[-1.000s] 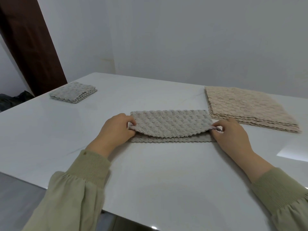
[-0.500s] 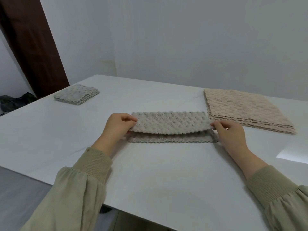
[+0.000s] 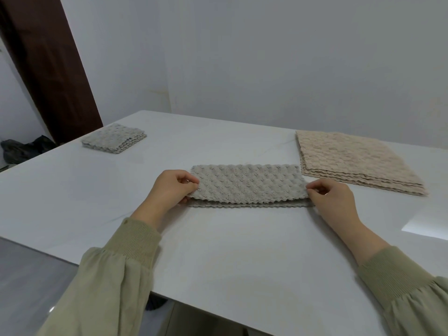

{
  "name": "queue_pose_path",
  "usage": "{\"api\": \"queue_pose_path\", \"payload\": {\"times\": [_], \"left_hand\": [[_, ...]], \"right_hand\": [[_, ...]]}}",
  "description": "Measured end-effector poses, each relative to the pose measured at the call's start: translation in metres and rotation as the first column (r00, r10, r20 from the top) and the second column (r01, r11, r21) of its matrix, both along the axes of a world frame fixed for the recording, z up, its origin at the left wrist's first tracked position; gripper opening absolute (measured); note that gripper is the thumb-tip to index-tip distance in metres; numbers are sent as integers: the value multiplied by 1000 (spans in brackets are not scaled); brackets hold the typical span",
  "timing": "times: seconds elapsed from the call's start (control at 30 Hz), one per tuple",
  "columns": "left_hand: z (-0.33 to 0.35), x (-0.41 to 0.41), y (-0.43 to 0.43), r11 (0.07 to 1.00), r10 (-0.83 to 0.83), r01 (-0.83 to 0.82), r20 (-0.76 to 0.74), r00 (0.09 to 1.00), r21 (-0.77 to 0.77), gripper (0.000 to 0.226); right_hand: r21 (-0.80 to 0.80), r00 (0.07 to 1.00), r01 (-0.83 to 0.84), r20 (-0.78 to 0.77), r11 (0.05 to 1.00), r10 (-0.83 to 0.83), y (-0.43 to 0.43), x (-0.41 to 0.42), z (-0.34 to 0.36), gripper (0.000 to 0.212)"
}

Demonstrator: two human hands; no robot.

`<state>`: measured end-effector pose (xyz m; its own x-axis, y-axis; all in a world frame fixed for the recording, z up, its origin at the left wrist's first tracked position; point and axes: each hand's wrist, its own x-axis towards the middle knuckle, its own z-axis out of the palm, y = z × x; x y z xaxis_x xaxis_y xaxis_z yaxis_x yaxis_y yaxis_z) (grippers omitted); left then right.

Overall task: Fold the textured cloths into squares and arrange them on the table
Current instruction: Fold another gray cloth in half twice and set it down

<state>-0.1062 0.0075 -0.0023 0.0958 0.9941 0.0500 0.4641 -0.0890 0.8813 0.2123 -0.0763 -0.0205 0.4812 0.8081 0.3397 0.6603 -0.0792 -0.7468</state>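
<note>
Between my left hand point(image 3: 173, 187) and right hand point(image 3: 331, 197), grey cloth point(image 3: 247, 184) on table point(image 3: 218, 251), folded in half — top layer's near edge raised off lower layer. I see each hand pinching one end. Just beyond right grip, beige stack point(image 3: 351, 158); well off past left grip — grey pile point(image 3: 114, 138), far corner.

On the grey cloth point(image 3: 247, 184) the upper fold hides most of the lower layer. The left sleeve point(image 3: 109, 287) and right sleeve point(image 3: 407, 294) run off the bottom edge, and the counter point(image 3: 242, 251) runs off the right edge. The dark heap point(image 3: 24, 147) at far left is indistinct.
</note>
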Motion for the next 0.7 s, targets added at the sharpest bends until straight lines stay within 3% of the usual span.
{"api": "queue_pose_path", "payload": {"times": [0.53, 0.7], "left_hand": [[-6, 1, 3, 991, -84, 111, -311, 947, 72, 13], [-8, 1, 6, 991, -65, 99, -327, 943, 88, 16]], "right_hand": [[-183, 980, 50, 199, 982, -13, 2, -1, -2, 21], [-113, 973, 93, 221, 989, -66, 1, -4, 1, 22]]}}
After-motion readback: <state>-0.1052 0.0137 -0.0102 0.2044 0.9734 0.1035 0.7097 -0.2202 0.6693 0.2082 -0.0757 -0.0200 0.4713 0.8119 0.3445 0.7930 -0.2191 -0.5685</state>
